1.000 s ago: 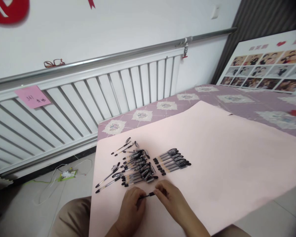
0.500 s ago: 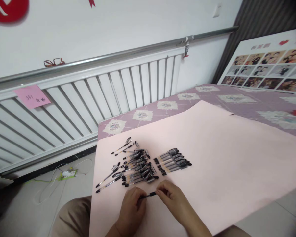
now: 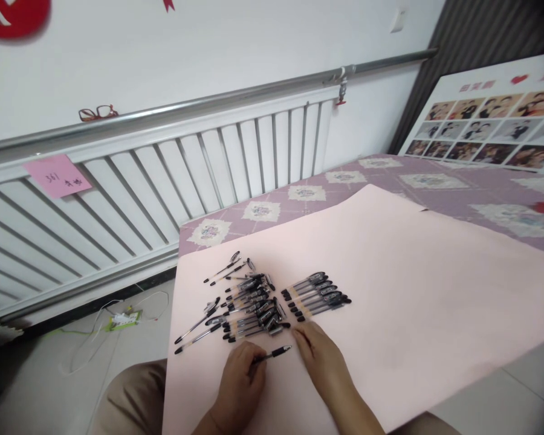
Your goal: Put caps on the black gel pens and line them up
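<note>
My left hand (image 3: 242,377) is closed round the end of a black pen (image 3: 274,352) whose tip points right, just above the pink paper sheet (image 3: 412,290). My right hand (image 3: 320,356) rests beside the pen's tip with fingers stretched toward a neat row of capped black pens (image 3: 317,296); it holds nothing that I can see. A loose heap of black pens (image 3: 249,305) lies just beyond my left hand.
The pink sheet covers a purple patterned cloth (image 3: 344,178). A white radiator (image 3: 140,187) with a pink note (image 3: 57,175) runs along the wall, red glasses (image 3: 97,113) on its pipe. A photo board (image 3: 489,121) leans at the right. Cables lie on the floor (image 3: 122,317).
My right hand has let go of the pen and moved up and right toward the neat row. The left hand keeps the pen, now tilted up at its right end.
</note>
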### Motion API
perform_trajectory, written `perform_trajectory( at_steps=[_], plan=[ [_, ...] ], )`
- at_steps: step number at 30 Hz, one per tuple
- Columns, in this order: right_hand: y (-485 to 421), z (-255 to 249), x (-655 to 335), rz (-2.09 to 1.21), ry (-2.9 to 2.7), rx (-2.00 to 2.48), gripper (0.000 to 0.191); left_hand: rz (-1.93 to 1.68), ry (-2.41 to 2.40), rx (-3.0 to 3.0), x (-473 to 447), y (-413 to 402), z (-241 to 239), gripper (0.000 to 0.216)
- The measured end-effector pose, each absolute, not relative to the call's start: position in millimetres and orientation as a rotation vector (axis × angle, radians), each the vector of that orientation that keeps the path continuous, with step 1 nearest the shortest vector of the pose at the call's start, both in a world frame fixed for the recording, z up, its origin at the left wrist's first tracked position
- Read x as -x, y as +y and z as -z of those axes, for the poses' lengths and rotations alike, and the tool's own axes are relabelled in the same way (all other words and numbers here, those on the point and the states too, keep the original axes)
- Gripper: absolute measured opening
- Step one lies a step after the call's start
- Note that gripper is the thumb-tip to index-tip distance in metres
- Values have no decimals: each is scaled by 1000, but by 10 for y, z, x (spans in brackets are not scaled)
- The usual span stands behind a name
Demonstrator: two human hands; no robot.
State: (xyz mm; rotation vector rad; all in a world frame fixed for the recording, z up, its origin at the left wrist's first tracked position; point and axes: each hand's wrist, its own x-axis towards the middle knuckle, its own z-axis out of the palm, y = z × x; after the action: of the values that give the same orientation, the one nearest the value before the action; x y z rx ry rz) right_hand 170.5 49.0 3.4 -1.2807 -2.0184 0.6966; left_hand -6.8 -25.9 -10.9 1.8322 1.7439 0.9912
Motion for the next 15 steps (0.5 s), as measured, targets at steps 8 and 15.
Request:
perform_trajectory(
  at_steps=[8, 15],
  plan=[
    [571, -24, -1542, -345, -2218, 1305, 15, -1010, 1747, -1744, 62, -257, 48, 15],
    [548, -82, -1486, -337, -2283, 1406, 16, -1029, 1747, -1757, 62, -254, 50, 15]
  ],
)
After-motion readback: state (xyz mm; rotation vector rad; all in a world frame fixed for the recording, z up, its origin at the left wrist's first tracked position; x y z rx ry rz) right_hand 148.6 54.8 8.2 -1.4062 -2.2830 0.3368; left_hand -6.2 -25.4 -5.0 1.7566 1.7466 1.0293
